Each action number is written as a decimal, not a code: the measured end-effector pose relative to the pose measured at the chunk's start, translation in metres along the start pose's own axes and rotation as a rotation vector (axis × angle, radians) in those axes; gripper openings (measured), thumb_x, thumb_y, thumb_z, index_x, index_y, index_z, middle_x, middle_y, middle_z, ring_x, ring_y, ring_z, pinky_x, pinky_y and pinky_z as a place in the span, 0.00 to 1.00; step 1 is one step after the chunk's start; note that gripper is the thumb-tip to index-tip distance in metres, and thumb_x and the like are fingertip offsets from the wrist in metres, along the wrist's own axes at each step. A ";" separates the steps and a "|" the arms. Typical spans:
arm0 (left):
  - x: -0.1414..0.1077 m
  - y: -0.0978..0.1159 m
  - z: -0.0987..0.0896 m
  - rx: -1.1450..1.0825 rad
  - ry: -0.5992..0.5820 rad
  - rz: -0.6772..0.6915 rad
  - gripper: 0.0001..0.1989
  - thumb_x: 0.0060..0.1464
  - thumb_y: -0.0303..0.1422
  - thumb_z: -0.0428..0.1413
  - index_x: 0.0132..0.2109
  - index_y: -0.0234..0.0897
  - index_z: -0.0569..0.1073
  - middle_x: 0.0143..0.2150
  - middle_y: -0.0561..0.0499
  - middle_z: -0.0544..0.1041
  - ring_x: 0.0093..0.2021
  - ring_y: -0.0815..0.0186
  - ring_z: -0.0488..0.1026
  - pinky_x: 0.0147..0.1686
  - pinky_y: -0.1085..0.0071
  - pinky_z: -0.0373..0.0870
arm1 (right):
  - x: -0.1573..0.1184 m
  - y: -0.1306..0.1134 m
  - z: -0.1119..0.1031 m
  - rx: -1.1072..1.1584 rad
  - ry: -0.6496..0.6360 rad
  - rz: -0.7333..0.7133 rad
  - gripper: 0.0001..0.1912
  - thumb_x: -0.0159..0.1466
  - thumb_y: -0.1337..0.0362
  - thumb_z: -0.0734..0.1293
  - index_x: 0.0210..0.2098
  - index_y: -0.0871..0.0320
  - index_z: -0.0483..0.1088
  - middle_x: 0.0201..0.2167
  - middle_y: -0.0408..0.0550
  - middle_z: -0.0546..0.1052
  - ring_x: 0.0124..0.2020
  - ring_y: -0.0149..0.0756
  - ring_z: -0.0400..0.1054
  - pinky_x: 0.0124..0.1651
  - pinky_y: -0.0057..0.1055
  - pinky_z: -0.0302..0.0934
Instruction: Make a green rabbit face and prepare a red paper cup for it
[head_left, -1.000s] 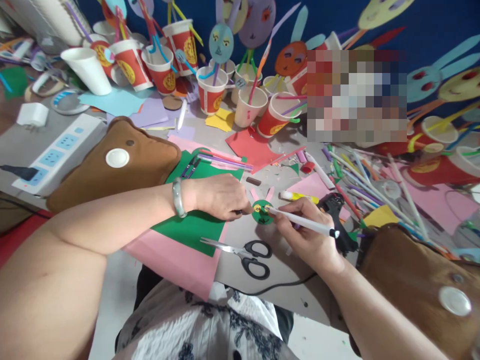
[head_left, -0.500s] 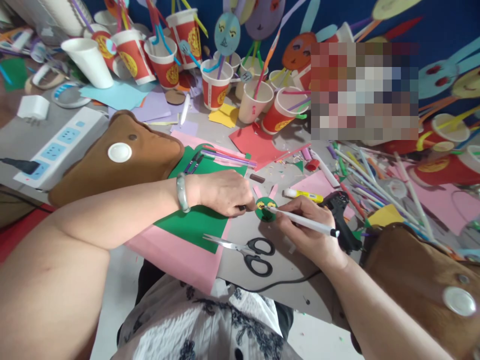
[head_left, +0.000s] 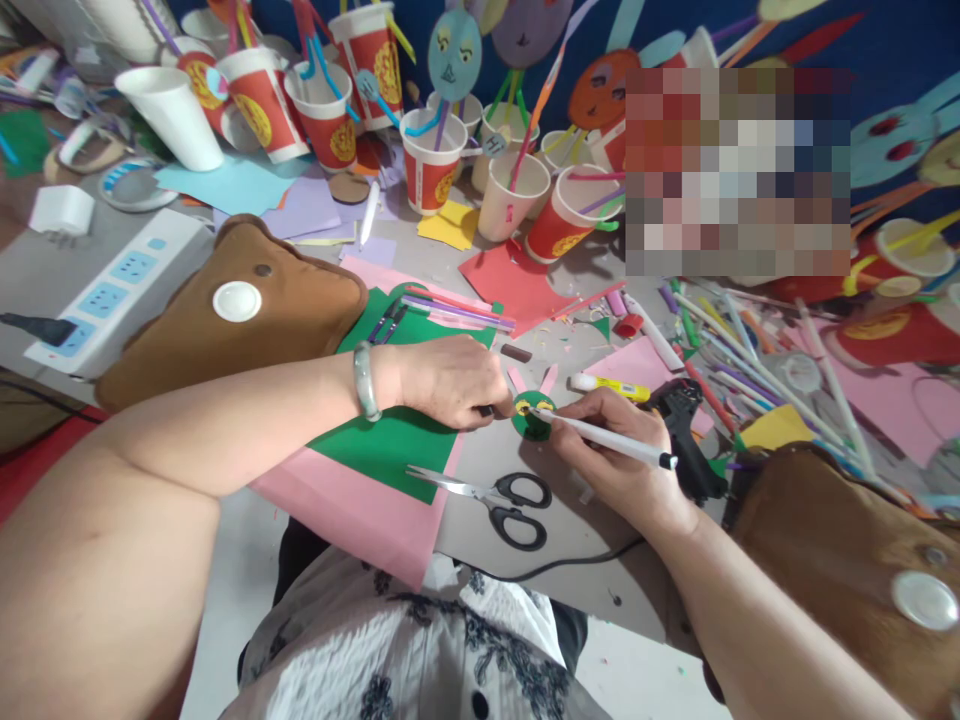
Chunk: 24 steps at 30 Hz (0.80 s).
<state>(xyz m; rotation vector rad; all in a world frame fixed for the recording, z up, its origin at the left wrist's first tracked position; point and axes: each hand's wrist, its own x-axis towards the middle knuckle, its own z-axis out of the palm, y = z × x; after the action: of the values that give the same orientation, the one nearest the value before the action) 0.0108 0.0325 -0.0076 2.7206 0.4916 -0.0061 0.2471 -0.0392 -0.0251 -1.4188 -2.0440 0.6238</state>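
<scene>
A small green paper face with yellow eyes and pink ears lies on the grey table. My right hand is closed around a white pen, its tip on the face near the eyes. My left hand rests over green paper, its curled fingers at the face's left edge and closed on a small black item, perhaps a pen cap. Below the hands lie scissors with black handles, partly open. A yellow glue stick lies beyond my right hand.
A black glue gun stands right of my right hand, its cable running along the front edge. Brown pouches lie on both sides. Paper cups holding paper figures line the back. Loose straws and a power strip flank them.
The pen tip has shifted very slightly left on the green face. My left hand keeps its place. The whole view has moved a little.
</scene>
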 end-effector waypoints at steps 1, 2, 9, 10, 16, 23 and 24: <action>0.000 0.000 0.000 -0.006 0.000 0.000 0.13 0.57 0.28 0.54 0.43 0.43 0.82 0.30 0.48 0.79 0.26 0.65 0.70 0.26 0.65 0.52 | 0.000 0.001 0.000 0.003 0.000 -0.001 0.05 0.59 0.65 0.69 0.28 0.53 0.70 0.19 0.39 0.75 0.20 0.32 0.68 0.27 0.30 0.63; 0.000 0.000 0.001 -0.011 0.000 -0.001 0.13 0.57 0.28 0.54 0.43 0.43 0.82 0.30 0.48 0.79 0.26 0.65 0.70 0.26 0.65 0.53 | 0.000 0.001 0.000 0.005 0.000 -0.001 0.05 0.59 0.65 0.69 0.28 0.53 0.70 0.19 0.39 0.75 0.20 0.32 0.68 0.27 0.30 0.63; 0.000 -0.001 0.002 -0.024 0.018 0.005 0.12 0.58 0.28 0.54 0.43 0.42 0.82 0.29 0.48 0.79 0.27 0.65 0.71 0.26 0.66 0.54 | 0.000 0.000 0.000 0.013 -0.018 0.008 0.06 0.60 0.65 0.69 0.28 0.52 0.69 0.19 0.40 0.76 0.20 0.33 0.68 0.27 0.31 0.63; 0.000 -0.001 0.001 -0.029 0.020 0.006 0.12 0.58 0.28 0.54 0.43 0.42 0.82 0.29 0.48 0.79 0.27 0.65 0.71 0.26 0.66 0.54 | 0.000 0.000 0.000 0.013 -0.017 0.009 0.06 0.60 0.65 0.69 0.28 0.52 0.68 0.19 0.40 0.76 0.20 0.32 0.68 0.27 0.31 0.63; 0.000 -0.001 0.002 -0.039 0.040 0.007 0.11 0.56 0.27 0.55 0.42 0.42 0.82 0.28 0.49 0.78 0.26 0.65 0.70 0.25 0.66 0.52 | 0.001 -0.002 -0.001 0.010 -0.012 -0.001 0.06 0.59 0.66 0.69 0.27 0.53 0.67 0.18 0.39 0.74 0.19 0.32 0.66 0.27 0.30 0.63; -0.001 -0.003 0.003 -0.047 0.047 0.016 0.11 0.56 0.27 0.55 0.41 0.43 0.81 0.29 0.50 0.79 0.26 0.65 0.71 0.26 0.66 0.53 | 0.002 -0.003 -0.002 -0.013 0.009 -0.012 0.06 0.58 0.66 0.68 0.26 0.52 0.67 0.17 0.38 0.74 0.17 0.31 0.66 0.24 0.30 0.61; -0.001 -0.003 0.003 -0.046 0.048 0.019 0.11 0.56 0.27 0.55 0.40 0.43 0.81 0.29 0.50 0.79 0.26 0.66 0.70 0.25 0.67 0.53 | 0.002 -0.003 -0.002 -0.014 0.015 -0.009 0.06 0.57 0.66 0.68 0.26 0.52 0.67 0.17 0.38 0.74 0.17 0.31 0.66 0.23 0.30 0.60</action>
<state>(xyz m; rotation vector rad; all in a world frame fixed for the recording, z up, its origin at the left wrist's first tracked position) 0.0089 0.0338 -0.0111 2.6858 0.4732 0.0750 0.2456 -0.0383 -0.0213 -1.4177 -2.0454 0.5940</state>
